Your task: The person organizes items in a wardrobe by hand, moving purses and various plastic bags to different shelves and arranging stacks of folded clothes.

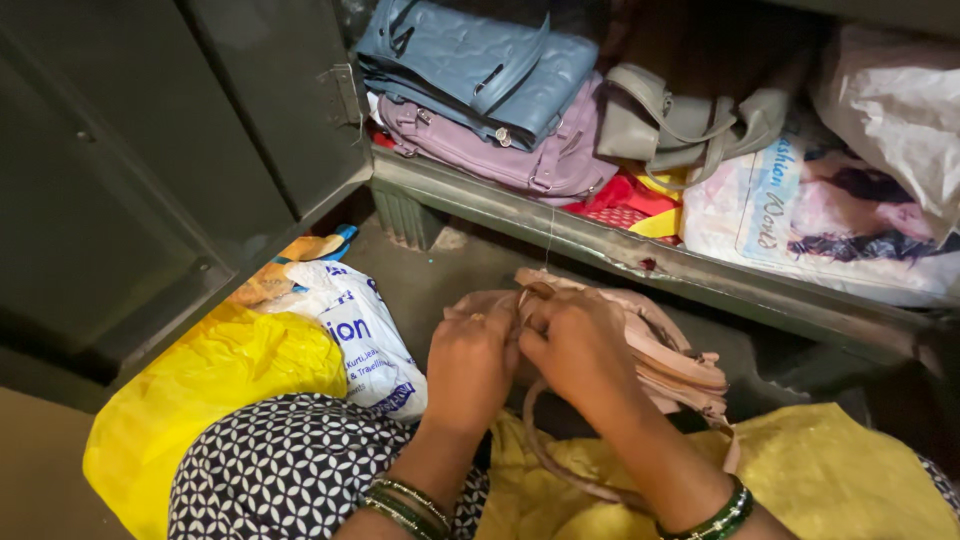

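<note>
1. Beneath both hands, low on the floor before an open metal cupboard, lies a pale pink handbag (640,345), its strap looping back toward the person's lap.
2. The left hand (468,365) is curled, fingertips pinched on the bag's top edge, a ring on one finger and green bangles (405,505) at the wrist.
3. The right hand (580,350) is closed too, fingers gripping the same edge, touching the left hand's fingertips.
4. Left of the left hand sit a white printed plastic bag (365,340) and a yellow plastic bag (200,400).
5. Above the hands, on the cupboard's shelf (560,225), a blue handbag (470,65) rests on a mauve handbag (520,155); a grey handbag (690,120) stands just beside them.
</note>
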